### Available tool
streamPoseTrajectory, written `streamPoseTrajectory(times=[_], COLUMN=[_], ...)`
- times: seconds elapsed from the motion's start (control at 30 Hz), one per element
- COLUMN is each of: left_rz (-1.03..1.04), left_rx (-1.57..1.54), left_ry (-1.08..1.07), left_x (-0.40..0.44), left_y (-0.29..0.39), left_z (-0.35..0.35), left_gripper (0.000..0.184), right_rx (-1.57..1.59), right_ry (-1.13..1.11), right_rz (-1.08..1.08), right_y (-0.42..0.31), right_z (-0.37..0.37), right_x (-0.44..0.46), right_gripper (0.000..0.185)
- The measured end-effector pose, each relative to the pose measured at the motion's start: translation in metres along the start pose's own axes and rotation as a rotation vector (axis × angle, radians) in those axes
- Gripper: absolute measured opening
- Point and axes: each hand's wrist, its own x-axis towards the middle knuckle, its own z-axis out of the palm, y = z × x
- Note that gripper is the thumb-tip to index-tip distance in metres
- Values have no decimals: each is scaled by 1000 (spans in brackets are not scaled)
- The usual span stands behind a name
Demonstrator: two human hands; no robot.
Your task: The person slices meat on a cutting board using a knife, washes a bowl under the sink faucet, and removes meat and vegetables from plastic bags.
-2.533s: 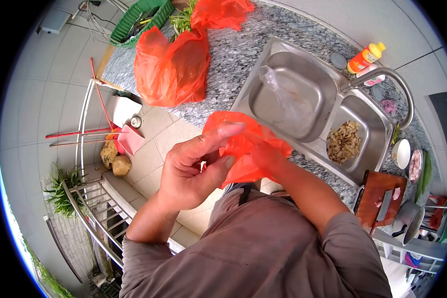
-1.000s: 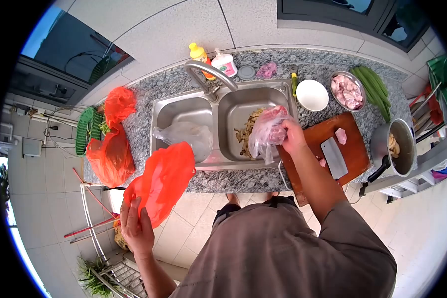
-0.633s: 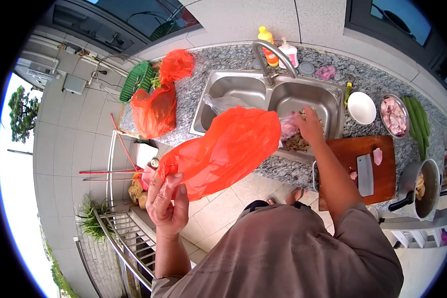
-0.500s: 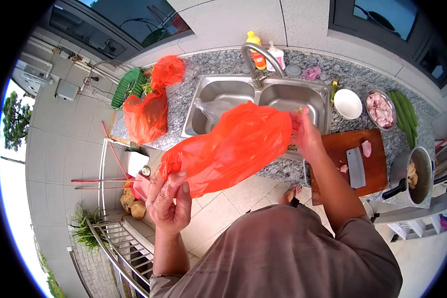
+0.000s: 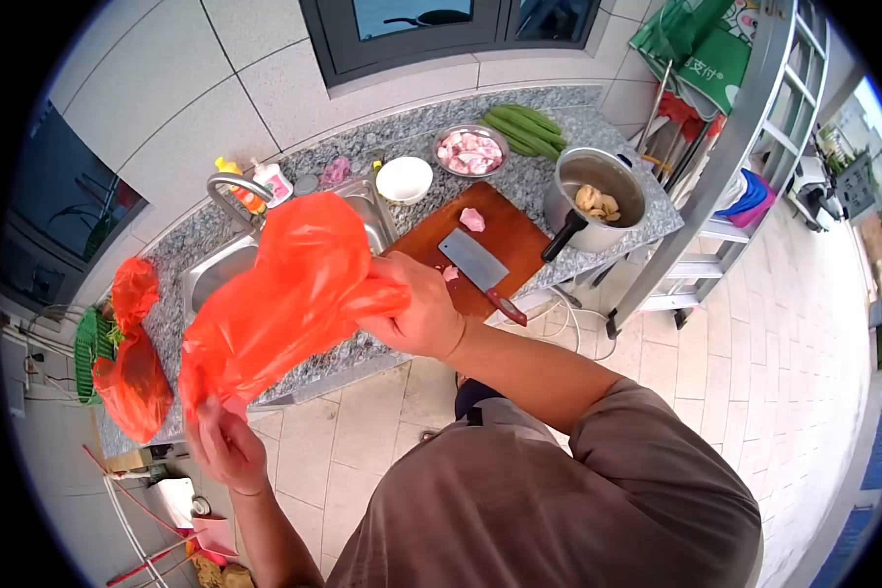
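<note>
A red plastic bag is stretched between my two hands, in front of the double sink. My left hand pinches its lower left end. Closed round the bag's right end is my right hand, near the cutting board. On that board lie a cleaver with a red handle and pieces of raw meat. The bag hides most of the sink, and the clear plastic bag and brown pieces seen there earlier are out of sight.
Behind the board stand a white bowl, a metal bowl of meat and long green vegetables. A pot sits at the counter's right, beside a ladder. Red bags and a green basket are at the left.
My right hand let go of the wrapped meat over the sink and took hold of the red bag's other end. The view has swung right, showing more of the ladder and floor.
</note>
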Motion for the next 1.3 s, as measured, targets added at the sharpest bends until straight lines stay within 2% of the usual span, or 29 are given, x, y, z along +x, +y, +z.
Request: streamPoseTrajectory(times=[0.03,0.07,0.1,0.17,0.2,0.3,0.33,0.37,0.43,0.47,0.5,0.57,0.6,0.67,0.77,0.8,0.83,0.97,1.0,1.03,1.07,1.1,1.13,1.17,1.23,1.27,1.3], left_rz=[-81,-510,-703,-696,-743,-873,-918,-822,-624,-366,-718,-874,-840,-839,-949,-986,-955,-861,-830,-794,-758,-721,-694,-679,-649,-656,-681], left_rx=[529,148,-23,20,39,45,37,198,526,606,662,630,674,690,331,124,1,-190,-243,-253,-260,-264,-267,-266,-266,-305,-346], left_ry=[-277,-333,-67,96,70,5,-19,-88,-207,-259,-186,-83,-104,-84,162,278,295,340,341,317,293,265,216,214,228,181,159], left_x=[4,-26,-48,-51,-52,-39,-36,-37,-40,-35,-24,16,24,36,67,73,76,117,122,126,128,129,132,134,137,140,144], left_y=[-8,-48,-63,-35,-16,34,44,45,39,40,57,95,98,103,130,134,137,172,179,187,192,197,204,210,219,221,226], left_z=[11,2,1,-7,-12,11,27,41,64,75,98,140,144,144,144,144,139,181,195,207,216,225,236,251,288,298,311], left_gripper=[39,42,40,41,41,41,42,41,41,39,38,38,39,41,44,43,43,48,50,52,53,55,60,60,62,64,64], right_rx=[-202,-289,-369,-110,4,91,271,459,814,793,781,864,868,786,521,442,363,180,168,166,-263,-599,-962,-1219,-800,-549,-409], right_ry=[-321,-837,-1349,-705,-600,-376,-386,-394,-13,186,369,454,455,499,509,432,360,52,-39,-254,-608,-689,-736,-536,-194,-172,-242], right_rz=[161,253,348,233,521,881,1115,1345,1647,1717,1809,1853,1804,1842,1906,1868,1832,1682,1714,1752,1570,1359,1163,993,692,754,800], right_y=[17,28,39,55,51,119,138,155,200,221,258,306,320,339,362,372,383,425,428,425,433,444,452,456,505,530,548], right_z=[10,2,-5,-11,-30,-96,-130,-164,-208,-234,-267,-299,-305,-324,-375,-399,-423,-494,-506,-518,-531,-531,-530,-509,-468,-433,-396], right_x=[-20,-36,-50,-111,-104,-118,-114,-113,-132,-134,-137,-154,-162,-169,-171,-169,-171,-179,-168,-146,-125,-103,-78,-47,-6,20,45], right_gripper=[49,54,58,58,58,61,67,73,81,81,82,72,52,40,26,25,25,26,35,43,44,44,47,50,51,52,59])
